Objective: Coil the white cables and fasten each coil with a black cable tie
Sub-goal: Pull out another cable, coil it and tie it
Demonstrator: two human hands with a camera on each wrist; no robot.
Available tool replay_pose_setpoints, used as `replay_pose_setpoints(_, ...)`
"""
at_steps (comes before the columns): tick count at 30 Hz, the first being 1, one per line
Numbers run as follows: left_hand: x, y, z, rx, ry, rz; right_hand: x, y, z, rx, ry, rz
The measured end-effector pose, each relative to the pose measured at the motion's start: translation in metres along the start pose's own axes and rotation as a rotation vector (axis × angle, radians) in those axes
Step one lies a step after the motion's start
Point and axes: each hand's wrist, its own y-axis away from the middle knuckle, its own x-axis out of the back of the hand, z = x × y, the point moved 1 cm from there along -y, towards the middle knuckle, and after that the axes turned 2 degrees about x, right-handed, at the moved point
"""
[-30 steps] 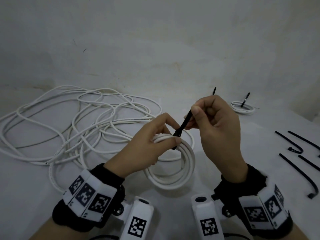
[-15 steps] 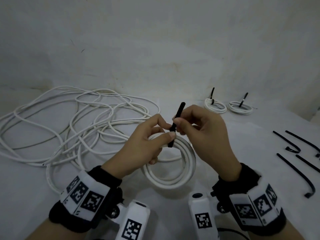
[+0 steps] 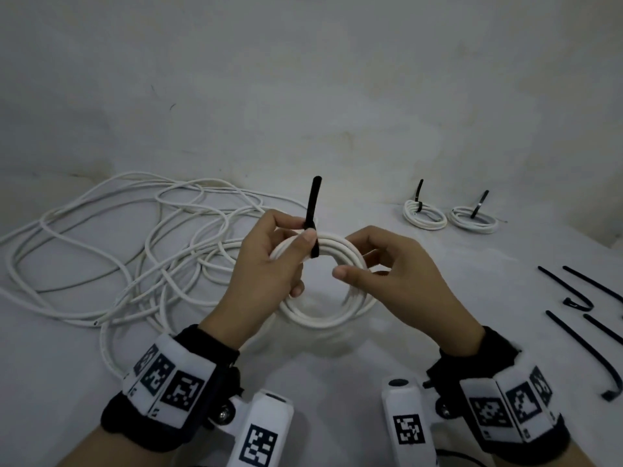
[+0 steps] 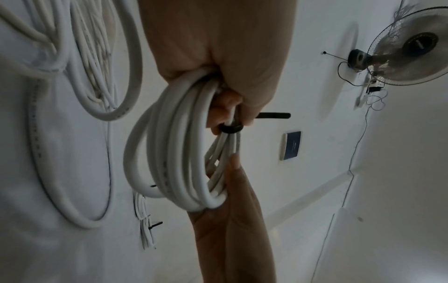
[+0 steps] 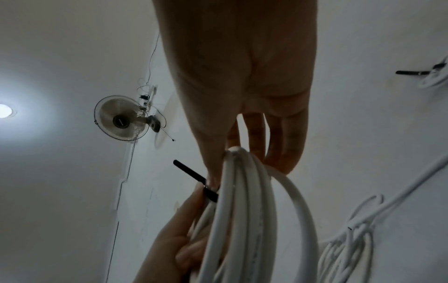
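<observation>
A white cable coil (image 3: 323, 321) is held up between both hands over the table. A black cable tie (image 3: 313, 200) is looped around its top, and the tail stands straight up. My left hand (image 3: 305, 230) grips the coil's upper left, with thumb and forefinger pinching it at the tie's loop (image 4: 230, 128). My right hand (image 3: 357, 264) holds the coil's right side, thumb in front and fingers behind. The right wrist view shows the coil (image 5: 242, 210) running between thumb and fingers, and the tie's tail (image 5: 189, 173) poking out to the left.
A sprawl of loose white cable (image 3: 135, 251) covers the table's left half. Two tied coils (image 3: 424, 217) (image 3: 473, 222) lie at the back right. Several loose black ties (image 3: 586, 352) lie along the right edge. A grey wall rises behind the table.
My right hand has let go of the tie's tail and dropped to the coil's right side. The tail now stands up from the coil, which sits a little higher.
</observation>
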Motion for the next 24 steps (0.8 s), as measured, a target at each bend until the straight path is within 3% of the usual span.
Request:
replay_pose_setpoints(3, -0.002, -0.001, -0.003, 0.043, 0.092, -0.039, 0.002, -0.001, 0.003, -0.041, -0.145, 0.051)
replay_pose_setpoints(10, -0.002, -0.003, -0.008, 0.138, 0.202, -0.065, -0.006, -0.001, 0.013, -0.328, -0.519, -0.082)
replay_pose_setpoints(14, -0.001, -0.004, -0.009, 0.161, 0.204, -0.133, -0.005, -0.003, 0.014, -0.447, -0.730, -0.065)
replay_pose_setpoints(21, 0.019, -0.007, -0.013, 0.213, 0.234, -0.479, 0.005, -0.007, 0.018, -0.447, -0.866, 0.066)
replay_pose_setpoints(24, 0.020, -0.007, -0.014, 0.189, 0.261, -0.472, 0.007, -0.005, 0.016, -0.444, -0.836, 0.034)
